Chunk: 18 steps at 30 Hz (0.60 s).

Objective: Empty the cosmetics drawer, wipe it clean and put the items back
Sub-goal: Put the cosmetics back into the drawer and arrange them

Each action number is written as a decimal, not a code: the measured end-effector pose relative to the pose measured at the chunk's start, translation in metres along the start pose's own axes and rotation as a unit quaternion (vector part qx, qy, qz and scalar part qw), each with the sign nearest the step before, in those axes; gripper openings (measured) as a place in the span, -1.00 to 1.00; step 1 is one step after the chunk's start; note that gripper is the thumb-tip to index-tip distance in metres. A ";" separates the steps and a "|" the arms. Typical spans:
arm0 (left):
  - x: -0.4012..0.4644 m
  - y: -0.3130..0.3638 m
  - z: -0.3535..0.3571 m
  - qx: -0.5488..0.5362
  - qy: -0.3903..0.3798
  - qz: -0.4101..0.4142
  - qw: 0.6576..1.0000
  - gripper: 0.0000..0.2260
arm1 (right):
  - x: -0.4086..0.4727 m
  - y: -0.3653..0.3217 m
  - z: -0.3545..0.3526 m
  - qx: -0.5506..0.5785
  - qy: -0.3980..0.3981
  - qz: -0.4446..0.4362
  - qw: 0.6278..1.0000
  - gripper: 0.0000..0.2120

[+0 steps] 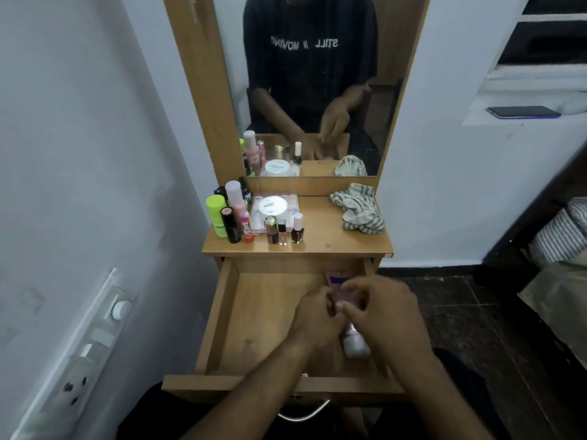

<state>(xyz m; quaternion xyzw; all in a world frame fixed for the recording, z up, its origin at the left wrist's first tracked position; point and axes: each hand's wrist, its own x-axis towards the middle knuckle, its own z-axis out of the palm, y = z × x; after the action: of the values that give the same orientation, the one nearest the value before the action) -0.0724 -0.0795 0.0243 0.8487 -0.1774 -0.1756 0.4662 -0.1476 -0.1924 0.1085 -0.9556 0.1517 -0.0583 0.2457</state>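
A person seated at a narrow wooden dressing table (317, 249) is reaching both hands into its pulled-out wooden drawer (254, 328), where a pink squeeze tube with a white cap (354, 342) is lying along the right side, cap toward the front edge and purple-banded end toward the back right corner. The left hand (313, 315) is curling its fingers against the middle of the tube, and the right hand (378, 308) is hovering just above and to the right of it with fingers bent and spread; the two hands are almost meeting over the tube, and whether either is truly gripping it cannot be told from the blur. The rest of the drawer floor is showing bare wood.

On the tabletop's back left corner, a cluster of cosmetics is standing: a lime-green bottle (216, 217), a tall pale-pink bottle (235, 195), a black lipstick tube (230, 225), a clear pink case topped by a round white jar (273, 206), and three small nail polish bottles (284, 231) lined up nearer the front edge. A crumpled striped grey-and-cream cloth (359, 206) is resting at the back right corner, beside the mirror (317, 74).
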 end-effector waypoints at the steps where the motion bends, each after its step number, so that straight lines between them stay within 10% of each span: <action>1: -0.003 0.000 -0.002 0.014 0.022 0.020 0.999 -0.88 | 0.006 -0.011 -0.012 0.024 0.012 -0.021 0.999 -0.76; 12: -0.026 -0.008 -0.120 -0.036 0.365 0.057 0.928 -0.93 | 0.086 -0.115 -0.024 0.066 0.077 -0.212 0.972 -0.87; 18: -0.023 -0.013 -0.149 -0.028 0.381 0.064 0.922 -0.95 | 0.137 -0.113 -0.014 -0.082 0.054 -0.172 0.980 -0.65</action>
<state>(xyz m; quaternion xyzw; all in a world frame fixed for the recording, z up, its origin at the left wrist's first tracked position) -0.0216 0.0463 0.0912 0.8249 -0.0352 0.1864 0.5324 0.0092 -0.1487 0.1811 -0.9798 0.0023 -0.1388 0.1438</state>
